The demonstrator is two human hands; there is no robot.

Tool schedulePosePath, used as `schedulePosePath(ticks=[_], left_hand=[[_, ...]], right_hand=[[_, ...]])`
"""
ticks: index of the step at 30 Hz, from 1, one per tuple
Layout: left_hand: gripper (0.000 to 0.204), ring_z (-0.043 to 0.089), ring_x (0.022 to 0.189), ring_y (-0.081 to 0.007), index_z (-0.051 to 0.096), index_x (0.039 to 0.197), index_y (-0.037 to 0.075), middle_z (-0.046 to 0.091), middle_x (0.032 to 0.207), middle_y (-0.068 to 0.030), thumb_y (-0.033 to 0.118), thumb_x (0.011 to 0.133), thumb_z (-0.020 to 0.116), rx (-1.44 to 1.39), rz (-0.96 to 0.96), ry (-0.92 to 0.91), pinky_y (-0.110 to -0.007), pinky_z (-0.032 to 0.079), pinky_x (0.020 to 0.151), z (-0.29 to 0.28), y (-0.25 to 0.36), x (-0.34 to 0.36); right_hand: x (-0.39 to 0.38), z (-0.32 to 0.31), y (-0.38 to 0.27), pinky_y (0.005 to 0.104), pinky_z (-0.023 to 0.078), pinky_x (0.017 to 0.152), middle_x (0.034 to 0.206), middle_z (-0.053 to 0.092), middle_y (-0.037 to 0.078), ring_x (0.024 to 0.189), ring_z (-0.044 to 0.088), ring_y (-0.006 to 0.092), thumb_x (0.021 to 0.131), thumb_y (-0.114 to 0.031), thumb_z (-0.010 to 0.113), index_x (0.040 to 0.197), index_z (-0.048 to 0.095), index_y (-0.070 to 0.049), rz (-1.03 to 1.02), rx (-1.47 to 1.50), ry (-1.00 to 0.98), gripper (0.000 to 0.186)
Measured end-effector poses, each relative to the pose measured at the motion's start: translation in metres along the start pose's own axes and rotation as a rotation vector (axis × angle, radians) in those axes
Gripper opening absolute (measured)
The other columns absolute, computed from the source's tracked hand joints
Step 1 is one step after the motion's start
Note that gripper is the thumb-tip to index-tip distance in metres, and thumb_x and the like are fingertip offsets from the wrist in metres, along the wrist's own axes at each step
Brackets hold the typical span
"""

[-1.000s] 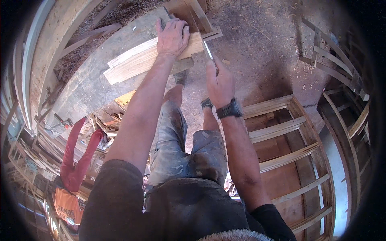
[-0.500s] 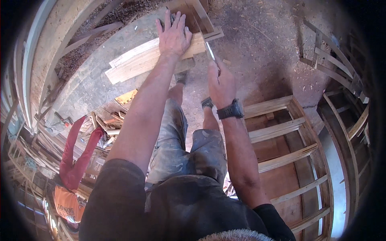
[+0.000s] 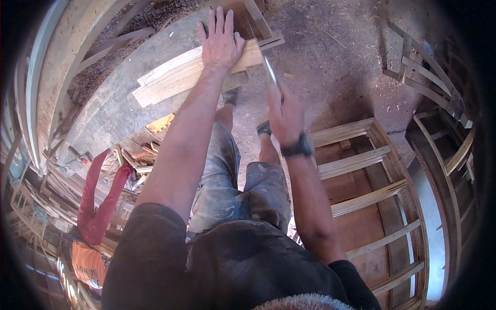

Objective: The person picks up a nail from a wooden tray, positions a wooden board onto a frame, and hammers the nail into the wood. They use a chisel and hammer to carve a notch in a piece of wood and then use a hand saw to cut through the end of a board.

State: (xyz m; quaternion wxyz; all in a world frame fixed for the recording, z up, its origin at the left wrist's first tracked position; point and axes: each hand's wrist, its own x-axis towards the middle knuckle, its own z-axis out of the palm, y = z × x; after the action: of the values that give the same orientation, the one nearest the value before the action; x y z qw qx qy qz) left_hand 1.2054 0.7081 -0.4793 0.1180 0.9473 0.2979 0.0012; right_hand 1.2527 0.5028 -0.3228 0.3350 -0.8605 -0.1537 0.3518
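My left hand (image 3: 219, 49) lies on stacked pale wooden strips (image 3: 157, 82) with its fingers spread. The strips rest on a grey, curved-edged board (image 3: 103, 116). My right hand (image 3: 284, 113), blurred, grips a thin metal-bladed tool, apparently a saw (image 3: 269, 67), whose blade runs along the right end of the strips. Just beyond that end is a small wooden frame piece (image 3: 258, 20).
A slatted wooden frame (image 3: 377, 206) stands at lower right, with curved frames (image 3: 429, 62) behind it. Curved timbers (image 3: 67, 62) rise at left. Scrap wood (image 3: 137, 168) lies below the board. A co-worker (image 3: 90, 232) in red trousers and orange top is at lower left.
My left fingers have straightened and spread on the strips. My right hand and blade have shifted slightly; the hand is now blurred by motion.
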Motion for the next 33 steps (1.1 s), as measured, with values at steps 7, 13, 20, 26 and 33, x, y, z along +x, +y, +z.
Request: schedulePosePath(ticks=[7, 13, 20, 26, 33], left_hand=[[0.077, 0.02, 0.157, -0.0356, 0.03, 0.161, 0.008, 0.025, 0.168, -0.0181, 0.034, 0.093, 0.054, -0.003, -0.001, -0.015, -0.062, 0.013, 0.125, -0.003, 0.005, 0.011], [0.074, 0.02, 0.157, -0.0357, 0.031, 0.16, 0.005, 0.024, 0.169, -0.0199, 0.033, 0.094, 0.053, -0.025, -0.007, 0.007, -0.061, 0.014, 0.126, -0.001, 0.01, 0.011], [0.081, 0.017, 0.158, -0.0355, 0.025, 0.163, 0.008, 0.022, 0.169, -0.0197, 0.035, 0.092, 0.055, 0.04, -0.011, -0.039, -0.06, 0.012, 0.126, -0.002, 0.005, 0.009], [0.08, 0.018, 0.158, -0.0358, 0.026, 0.162, 0.009, 0.023, 0.169, -0.0194, 0.034, 0.092, 0.055, -0.035, 0.007, -0.001, -0.06, 0.013, 0.126, 0.002, 0.009, 0.008], [0.078, 0.02, 0.157, -0.0372, 0.029, 0.161, 0.01, 0.026, 0.168, -0.0178, 0.034, 0.092, 0.055, 0.012, -0.004, -0.014, -0.061, 0.013, 0.125, -0.001, 0.003, 0.009]], right_hand=[[-0.053, -0.038, -0.009, 0.0461, 0.052, 0.061, 0.075, 0.067, 0.019, 0.07, 0.071, 0.0384, 0.105, -0.031, 0.05, 0.138, 0.063, -0.011, 0.093, 0.114, -0.023, 0.041], [0.028, 0.003, -0.007, 0.0515, 0.052, 0.067, 0.08, 0.067, 0.026, 0.078, 0.065, 0.0497, 0.105, -0.033, 0.05, 0.121, 0.068, -0.008, 0.016, 0.016, 0.007, 0.034], [-0.082, -0.042, -0.004, 0.045, 0.052, 0.062, 0.074, 0.066, 0.026, 0.073, 0.074, 0.0332, 0.106, -0.032, 0.051, 0.143, 0.059, -0.009, 0.06, 0.149, -0.03, 0.045], [0.055, 0.013, -0.015, 0.0402, 0.05, 0.067, 0.087, 0.067, 0.027, 0.073, 0.059, 0.0446, 0.107, -0.028, 0.049, 0.118, 0.066, 0.001, 0.039, -0.002, 0.022, 0.036], [-0.09, -0.049, -0.023, 0.0433, 0.052, 0.063, 0.077, 0.066, 0.026, 0.073, 0.073, 0.0335, 0.106, -0.03, 0.053, 0.143, 0.059, -0.007, 0.179, 0.207, -0.035, 0.044]])
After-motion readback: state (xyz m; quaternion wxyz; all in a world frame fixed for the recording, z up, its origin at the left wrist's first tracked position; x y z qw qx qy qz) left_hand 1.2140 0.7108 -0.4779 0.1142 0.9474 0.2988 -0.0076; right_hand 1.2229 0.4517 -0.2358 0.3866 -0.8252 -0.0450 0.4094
